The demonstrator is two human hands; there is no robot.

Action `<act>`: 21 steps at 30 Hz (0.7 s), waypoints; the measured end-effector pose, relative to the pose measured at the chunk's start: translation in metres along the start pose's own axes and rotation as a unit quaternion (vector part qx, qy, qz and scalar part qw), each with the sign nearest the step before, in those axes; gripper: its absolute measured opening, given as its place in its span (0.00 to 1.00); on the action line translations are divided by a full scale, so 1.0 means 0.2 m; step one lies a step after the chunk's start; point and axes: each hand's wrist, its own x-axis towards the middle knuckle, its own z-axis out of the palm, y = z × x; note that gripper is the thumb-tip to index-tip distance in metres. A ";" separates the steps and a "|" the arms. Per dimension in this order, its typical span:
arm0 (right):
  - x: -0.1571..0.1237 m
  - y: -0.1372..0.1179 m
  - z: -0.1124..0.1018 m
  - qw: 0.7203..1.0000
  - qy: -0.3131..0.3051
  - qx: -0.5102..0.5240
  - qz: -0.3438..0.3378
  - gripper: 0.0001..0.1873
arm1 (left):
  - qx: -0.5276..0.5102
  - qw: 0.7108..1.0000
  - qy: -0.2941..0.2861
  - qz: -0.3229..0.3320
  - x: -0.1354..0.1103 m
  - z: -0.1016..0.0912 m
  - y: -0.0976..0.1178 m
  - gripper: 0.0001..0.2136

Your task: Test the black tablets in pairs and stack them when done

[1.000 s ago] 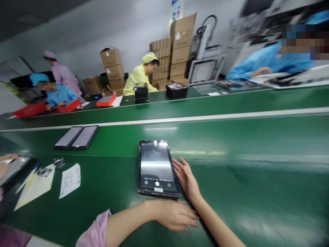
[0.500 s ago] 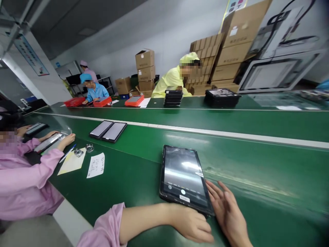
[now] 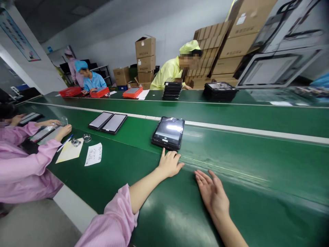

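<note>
Tablet now nearer white strip

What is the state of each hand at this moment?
Left hand: open, gripping nothing, at the near edge of the glossy black rectangular tablet.
Right hand: open, holding nothing, apart from the tablet.

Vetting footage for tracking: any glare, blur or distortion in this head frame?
Head view: bright glare on the tablet; soft reflections on the green bench; tall cardboard boxes slanted and stretched at upper right; blue cloth smeared at the right edge; left hand and right hand readable.
</note>
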 end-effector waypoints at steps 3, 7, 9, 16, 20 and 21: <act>0.00 0.00 -0.01 1.000 -0.001 0.004 0.008 0.27 | -0.040 0.999 0.008 -0.018 -0.02 0.00 0.00 0.19; 0.01 0.01 -0.02 1.000 -0.007 -0.001 0.002 0.26 | -0.161 0.986 0.030 -0.004 -0.04 -0.04 -0.01 0.09; 0.01 0.01 -0.03 1.000 -0.009 0.000 -0.002 0.26 | -0.199 0.979 0.046 -0.009 -0.03 -0.05 -0.01 0.09; 0.01 0.02 -0.03 1.000 -0.009 0.009 0.000 0.26 | -0.372 0.883 0.244 -0.148 0.04 -0.15 -0.21 0.11; 0.01 0.02 -0.04 1.000 -0.010 0.012 -0.003 0.26 | -0.488 0.710 0.414 -0.295 0.05 -0.38 -0.58 0.11; 0.01 0.02 -0.03 1.000 -0.009 0.012 -0.001 0.26 | -0.523 0.657 0.437 -0.322 0.04 -0.45 -0.68 0.13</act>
